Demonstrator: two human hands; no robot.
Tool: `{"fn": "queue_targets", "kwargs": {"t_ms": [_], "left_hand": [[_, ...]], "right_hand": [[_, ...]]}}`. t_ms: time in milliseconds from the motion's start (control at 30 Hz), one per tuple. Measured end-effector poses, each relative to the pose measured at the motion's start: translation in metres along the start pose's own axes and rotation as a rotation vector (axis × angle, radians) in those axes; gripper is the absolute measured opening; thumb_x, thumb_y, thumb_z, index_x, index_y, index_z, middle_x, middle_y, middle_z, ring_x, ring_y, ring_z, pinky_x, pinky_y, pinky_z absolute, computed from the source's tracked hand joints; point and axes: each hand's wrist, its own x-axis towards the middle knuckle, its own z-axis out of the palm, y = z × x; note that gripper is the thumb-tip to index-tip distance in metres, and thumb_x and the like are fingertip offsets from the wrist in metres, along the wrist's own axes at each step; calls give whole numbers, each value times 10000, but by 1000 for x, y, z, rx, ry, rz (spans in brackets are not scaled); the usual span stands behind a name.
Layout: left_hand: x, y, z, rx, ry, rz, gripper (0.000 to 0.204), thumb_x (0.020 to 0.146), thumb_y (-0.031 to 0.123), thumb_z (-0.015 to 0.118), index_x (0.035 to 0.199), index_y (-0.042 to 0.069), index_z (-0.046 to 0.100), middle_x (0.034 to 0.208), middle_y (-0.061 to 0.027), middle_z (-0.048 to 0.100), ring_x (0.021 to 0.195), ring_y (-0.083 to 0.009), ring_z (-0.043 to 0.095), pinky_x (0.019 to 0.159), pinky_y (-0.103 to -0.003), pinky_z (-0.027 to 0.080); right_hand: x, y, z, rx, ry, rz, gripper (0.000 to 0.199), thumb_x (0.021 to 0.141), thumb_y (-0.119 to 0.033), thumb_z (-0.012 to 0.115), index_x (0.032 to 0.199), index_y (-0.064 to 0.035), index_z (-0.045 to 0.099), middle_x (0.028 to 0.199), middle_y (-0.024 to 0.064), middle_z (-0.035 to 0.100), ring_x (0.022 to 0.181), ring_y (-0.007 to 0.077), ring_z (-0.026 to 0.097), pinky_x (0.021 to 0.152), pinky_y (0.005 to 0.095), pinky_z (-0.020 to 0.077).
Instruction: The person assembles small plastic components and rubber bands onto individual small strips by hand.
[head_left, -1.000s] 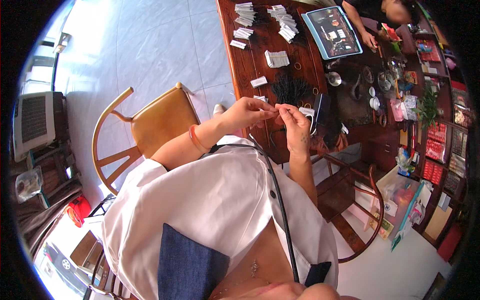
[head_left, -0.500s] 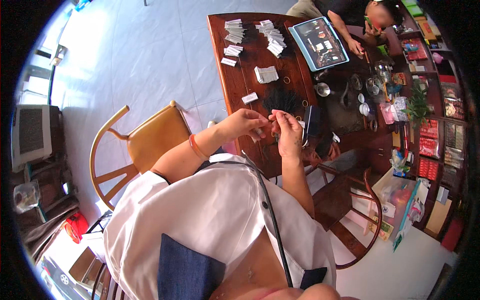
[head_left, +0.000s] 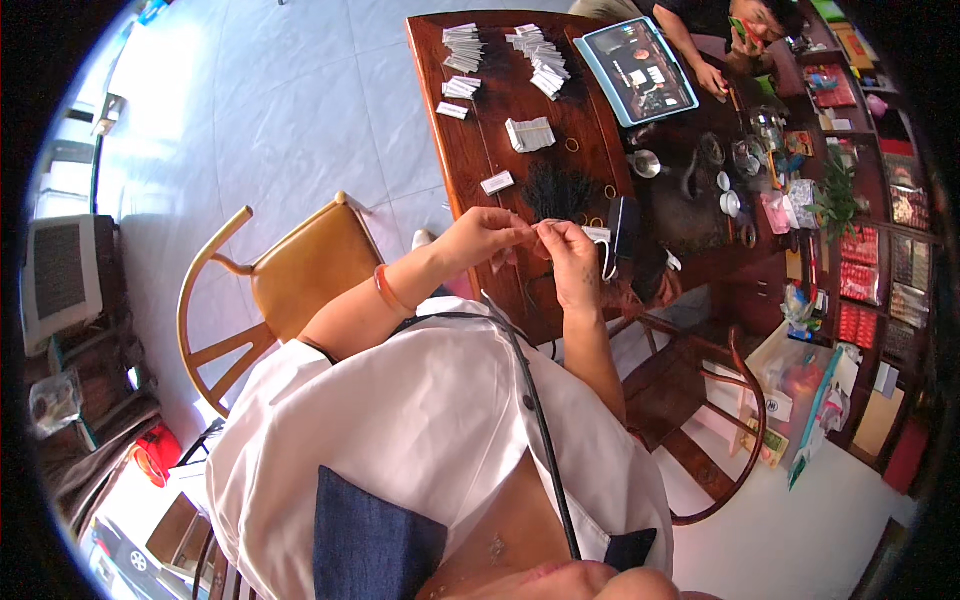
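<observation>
Above the table's near edge, my left hand (head_left: 492, 238) and my right hand (head_left: 572, 262) meet at the fingertips. Both are pinched closed; what lies between them is too small to make out. Just beyond them a loose bundle of thin black cords (head_left: 560, 190) lies on the wood. A small white card (head_left: 496, 182) is left of the cords, and a thick block of white cards (head_left: 530, 134) sits farther back. Right of my right hand are another white card (head_left: 598, 234), partly covered, and a dark oblong case (head_left: 625, 226).
Rows of white cards (head_left: 462, 48) spread over the far part of the brown table (head_left: 500, 110). A tablet (head_left: 637, 72) shows a picture, with another person's hand (head_left: 711, 80) beside it. A tan chair (head_left: 300, 262) stands left, a wooden chair (head_left: 690, 430) right.
My fingertips have drawn closer together and shifted slightly left. A pale thing under my left hand is no longer visible. More of the white card beside my right hand shows.
</observation>
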Motion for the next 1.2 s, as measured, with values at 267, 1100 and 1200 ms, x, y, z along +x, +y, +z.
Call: {"fn": "queue_targets", "kwargs": {"t_ms": [267,1100,1200], "left_hand": [[-6,-5,-1,167,106,40,146,841,169,595,893,36,619,814,-9,630,640,-71,545,537,-212,439],[126,-54,-142,1127,535,247,464,730,187,670,1157,87,520,1234,-152,472,1154,-341,430,955,-401,385],[100,-56,-124,1063,564,238,359,738,201,652,1060,62,578,1175,-153,511,1100,-331,477,932,-395,401]], "right_hand": [[-2,8,3,40,63,-65,135,852,-125,589,899,1,587,746,7,568,663,76,497,617,215,407],[126,102,33,-1223,51,-87,525,707,-284,717,1112,-82,451,1081,149,495,922,342,559,713,422,494],[130,111,32,-1264,47,-80,577,702,-295,719,1150,-95,415,1109,131,480,929,332,564,696,432,501]]}}
